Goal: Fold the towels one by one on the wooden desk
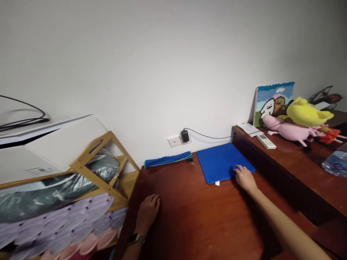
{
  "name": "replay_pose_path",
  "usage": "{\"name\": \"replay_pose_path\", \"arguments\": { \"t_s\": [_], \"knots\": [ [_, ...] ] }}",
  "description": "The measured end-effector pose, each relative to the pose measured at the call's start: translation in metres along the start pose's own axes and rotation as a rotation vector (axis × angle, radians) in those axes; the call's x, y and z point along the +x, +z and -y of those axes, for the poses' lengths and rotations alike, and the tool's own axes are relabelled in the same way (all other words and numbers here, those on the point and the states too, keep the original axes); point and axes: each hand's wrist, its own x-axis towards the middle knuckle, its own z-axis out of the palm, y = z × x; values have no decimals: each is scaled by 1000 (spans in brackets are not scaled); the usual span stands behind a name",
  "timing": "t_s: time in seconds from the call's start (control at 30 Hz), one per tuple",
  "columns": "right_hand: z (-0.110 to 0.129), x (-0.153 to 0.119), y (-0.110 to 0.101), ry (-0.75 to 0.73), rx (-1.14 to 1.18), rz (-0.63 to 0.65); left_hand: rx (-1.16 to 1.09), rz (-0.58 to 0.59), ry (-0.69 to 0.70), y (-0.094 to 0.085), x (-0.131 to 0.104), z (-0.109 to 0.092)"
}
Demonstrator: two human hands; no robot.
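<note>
A blue cloth, spread as a flat, roughly square piece, lies on the reddish-brown wooden table near the wall, a small white tag at its near edge. My right hand rests at the cloth's near right corner, its fingertips touching the cloth and its fingers slightly bent and apart. On the table's left side my left hand, with a watch on the wrist, lies palm down and holds nothing. A second blue cloth, folded into a narrow strip with a green edge, lies along the wall.
A wooden shelf frame borders the table on the left, with a plastic-wrapped bundle and purple scalloped items. At right, a raised surface holds a remote control, plush toys, a picture and a bottle. A black charger is plugged into the wall.
</note>
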Motion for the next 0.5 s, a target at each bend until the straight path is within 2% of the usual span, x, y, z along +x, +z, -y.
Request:
{"name": "replay_pose_path", "arguments": {
  "t_s": [0.03, 0.1, 0.2, 0.27, 0.37, 0.5],
  "knots": [
    [25, 9, -2, -74, 44, 11, 20, -14, -27, -3, -5, 17],
    [81, 30, -3, -210, 120, 35, 32, -42, -57, -2, -12, 36],
    [160, 70, 2, -356, 169, 65, 25, -68, -70, 6, -18, 42],
    [201, 101, 10, -393, 157, 92, 16, -68, -69, 11, -20, 42],
    [238, 146, 25, -363, 92, 154, 0, -65, -74, 16, -23, 45],
    [255, 181, 43, -326, 58, 190, -3, -60, -93, 18, -27, 48]
  ]
}}
